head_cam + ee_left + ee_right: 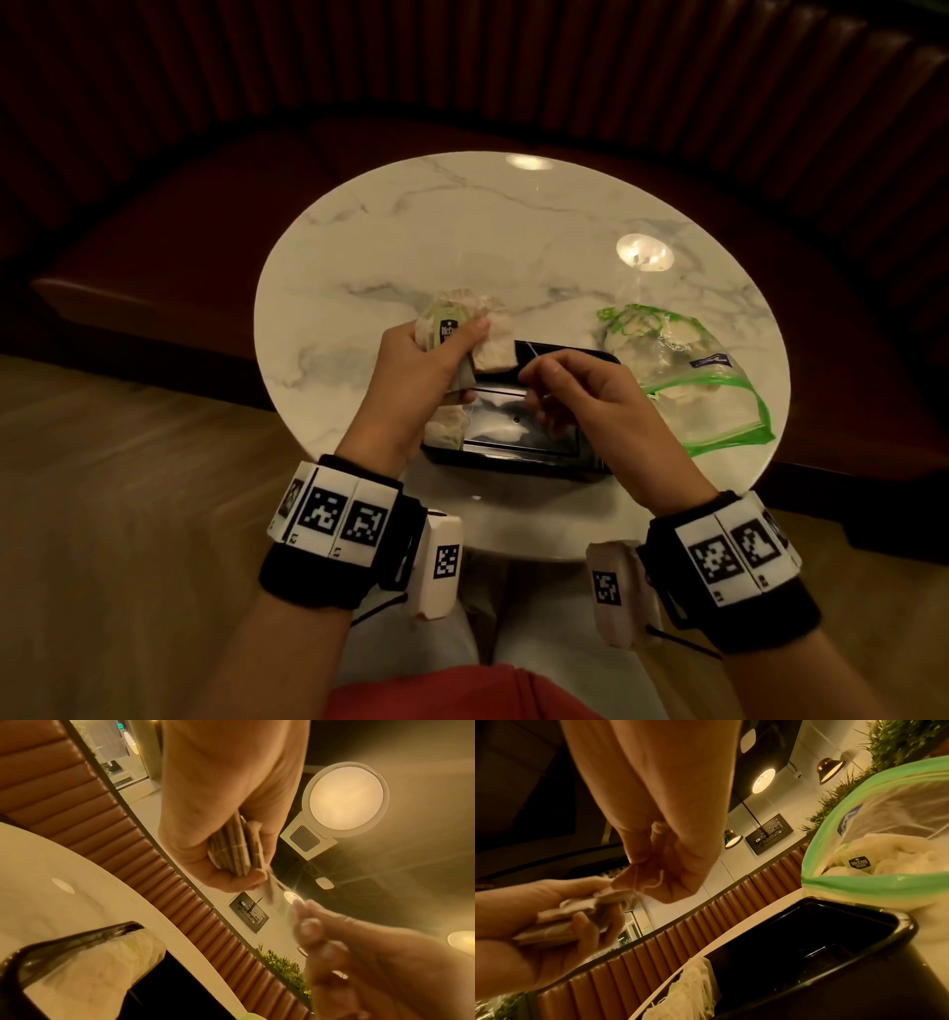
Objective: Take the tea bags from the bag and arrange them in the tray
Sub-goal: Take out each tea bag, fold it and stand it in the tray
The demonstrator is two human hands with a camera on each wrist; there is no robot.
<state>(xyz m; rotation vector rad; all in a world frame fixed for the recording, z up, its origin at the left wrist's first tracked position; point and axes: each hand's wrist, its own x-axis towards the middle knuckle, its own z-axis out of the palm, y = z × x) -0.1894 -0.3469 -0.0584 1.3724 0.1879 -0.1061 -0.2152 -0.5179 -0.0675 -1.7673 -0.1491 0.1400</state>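
Above the black tray's left end, my left hand grips a bundle of white tea bags with a dark tag on top. The left wrist view shows them as a stack in the curled fingers. Just to the right, my right hand pinches a thin tea bag string leading to that bundle. Some tea bags lie in the tray's left end. More tea bags sit in the clear bag with green edges, which lies open to the right of the tray.
The tray and bag rest on a small round marble table. A dark padded bench curves behind it. The table's near edge is close to my knees, below the tray.
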